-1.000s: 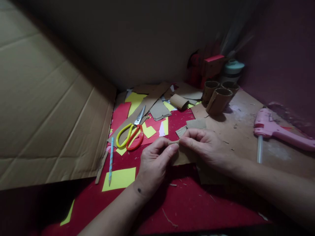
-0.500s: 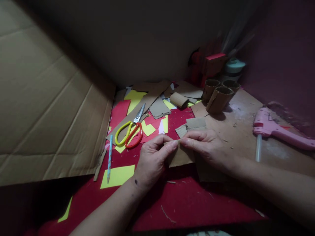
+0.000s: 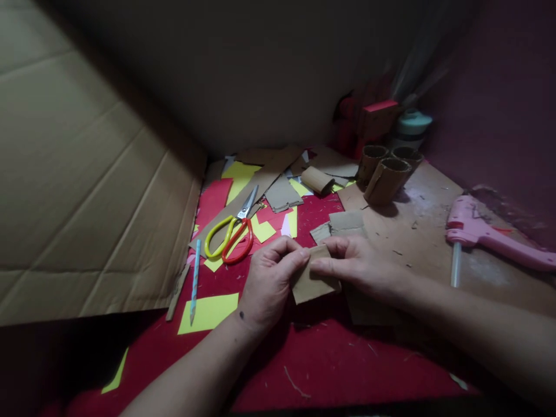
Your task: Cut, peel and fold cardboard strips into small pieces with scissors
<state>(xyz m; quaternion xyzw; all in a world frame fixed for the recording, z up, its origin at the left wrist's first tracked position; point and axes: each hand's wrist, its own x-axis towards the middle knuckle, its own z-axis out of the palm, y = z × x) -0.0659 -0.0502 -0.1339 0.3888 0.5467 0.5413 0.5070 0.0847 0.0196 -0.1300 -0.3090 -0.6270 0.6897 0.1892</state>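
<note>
A small piece of brown cardboard (image 3: 316,282) is held between both hands above the red table cover. My left hand (image 3: 271,278) pinches its upper left corner between thumb and bent fingers. From the other side my right hand (image 3: 356,262) grips it, thumb flat on the front face and fingers behind the top edge. Just beyond the hands lie small grey-brown cardboard scraps (image 3: 347,223). Scissors (image 3: 234,231) with one yellow and one red handle rest to the left, blades partly apart. Part of the cardboard's far side is hidden by the fingers.
Several cardboard tubes (image 3: 388,179) stand at the back right, and another tube (image 3: 317,180) lies on paper scraps. A pink glue gun (image 3: 473,229) rests at right. A blue pencil (image 3: 195,284) lies over yellow paper (image 3: 217,310). A large cardboard panel (image 3: 95,174) leans at left.
The cardboard piece has tilted so more of its front face shows. My right thumb has slid down onto that face, while my left hand has stayed almost in place.
</note>
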